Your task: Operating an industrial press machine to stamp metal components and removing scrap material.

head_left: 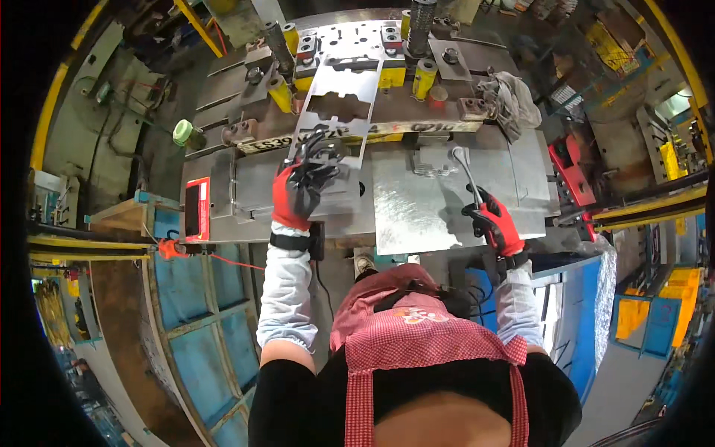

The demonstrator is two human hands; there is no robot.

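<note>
My left hand (302, 185), in a red and black glove, grips the near end of a sheet metal strip (335, 110) with large shaped cutouts. The strip slopes away from me, its far end resting on the die block (350, 41). My right hand (493, 222), gloved the same way, is closed around a metal-shafted tool (466, 171) with a rounded head; its exact kind is unclear. The tool's head is beside a small stack of flat, shaped metal pieces (433, 160), which lies on a bright metal plate (406, 212).
Yellow guide posts (423, 78) and dark springs (421, 26) rise around the die. A grey rag (512, 104) hangs at the right. A green-capped bottle (186, 134) stands at the left, and a red-framed case (197, 208) lies near the table's left edge.
</note>
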